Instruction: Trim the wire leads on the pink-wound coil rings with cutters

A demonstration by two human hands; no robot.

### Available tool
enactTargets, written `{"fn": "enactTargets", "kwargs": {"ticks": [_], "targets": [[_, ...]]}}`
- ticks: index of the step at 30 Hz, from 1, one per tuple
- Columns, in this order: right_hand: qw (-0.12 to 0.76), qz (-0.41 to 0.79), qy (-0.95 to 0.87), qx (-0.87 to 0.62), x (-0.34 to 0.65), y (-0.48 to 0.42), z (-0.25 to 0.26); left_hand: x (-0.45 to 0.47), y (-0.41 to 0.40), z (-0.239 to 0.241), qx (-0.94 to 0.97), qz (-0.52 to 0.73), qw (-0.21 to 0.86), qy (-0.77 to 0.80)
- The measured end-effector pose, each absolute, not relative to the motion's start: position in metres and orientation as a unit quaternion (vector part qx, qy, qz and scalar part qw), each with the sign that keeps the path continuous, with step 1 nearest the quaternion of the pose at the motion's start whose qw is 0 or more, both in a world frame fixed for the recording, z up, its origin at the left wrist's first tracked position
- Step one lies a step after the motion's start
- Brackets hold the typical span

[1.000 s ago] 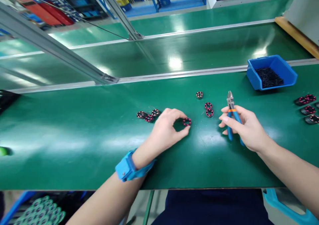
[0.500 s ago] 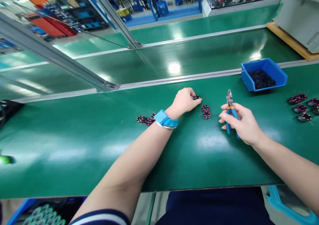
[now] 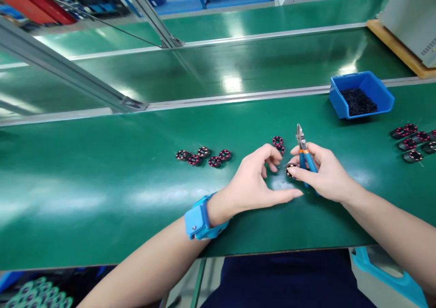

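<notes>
My right hand (image 3: 327, 174) is closed round blue-handled side cutters (image 3: 308, 160), their jaws pointing up and away. Between its thumb and fingers it also pinches a small round black coil part (image 3: 290, 170) with copper-coloured spots. My left hand (image 3: 257, 181) is open just left of that part, thumb and fingers spread, holding nothing; a blue wrist strap is on its wrist. Beyond the fingertips lie two pink-and-black coil parts (image 3: 277, 141), the nearer one partly covered by the hand. Several similar coil parts (image 3: 204, 152) rest in a group to the left.
A blue bin (image 3: 384, 100) of thin black pieces stands at the back right. Several more coil parts (image 3: 408, 143) lie at the right on the green tabletop (image 3: 102, 199). A metal post (image 3: 78, 78) slants across the back left. Below the front edge is a light-blue stool (image 3: 391, 271).
My left hand has drawn back toward me and opened, letting go of the coil part, which is now in my right hand. My right hand with the cutters has shifted slightly left.
</notes>
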State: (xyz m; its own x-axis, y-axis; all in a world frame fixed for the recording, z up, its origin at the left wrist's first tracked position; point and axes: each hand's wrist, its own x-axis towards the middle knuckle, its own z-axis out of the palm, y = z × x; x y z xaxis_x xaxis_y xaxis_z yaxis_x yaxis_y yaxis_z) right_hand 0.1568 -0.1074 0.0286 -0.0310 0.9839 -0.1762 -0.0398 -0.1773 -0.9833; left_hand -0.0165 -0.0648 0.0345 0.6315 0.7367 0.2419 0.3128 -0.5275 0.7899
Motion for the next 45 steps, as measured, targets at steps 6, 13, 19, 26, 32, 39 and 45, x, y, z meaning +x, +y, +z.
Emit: {"fn": "enactTargets", "kwargs": {"ticks": [6, 13, 19, 26, 32, 39, 45], "targets": [[0.462, 0.560, -0.439, -0.530, 0.151, -0.107, 0.028, -0.008, -0.069, 0.033, 0.822, 0.295, 0.371, 0.317], [0.443, 0.574, -0.413, -0.551, 0.149, -0.107, 0.029, -0.013, -0.055, 0.033, 0.686, 0.541, 0.337, 0.350], [0.462, 0.565, -0.410, -0.548, 0.150, -0.105, 0.030, -0.014, -0.068, 0.030, 0.790, 0.325, 0.399, 0.333], [0.477, 0.608, -0.338, -0.538, 0.152, -0.104, 0.031, -0.026, -0.074, 0.026, 0.649, 0.529, 0.442, 0.322], [0.490, 0.619, -0.318, -0.526, 0.142, -0.107, 0.030, -0.007, -0.093, 0.014, 0.664, 0.416, 0.495, 0.375], [0.492, 0.563, -0.409, -0.524, 0.145, -0.110, 0.027, -0.008, -0.090, 0.010, 0.571, 0.422, 0.615, 0.343], [0.497, 0.518, -0.477, -0.506, 0.148, -0.114, 0.023, -0.020, -0.089, 0.014, 0.517, 0.355, 0.694, 0.353]]}}
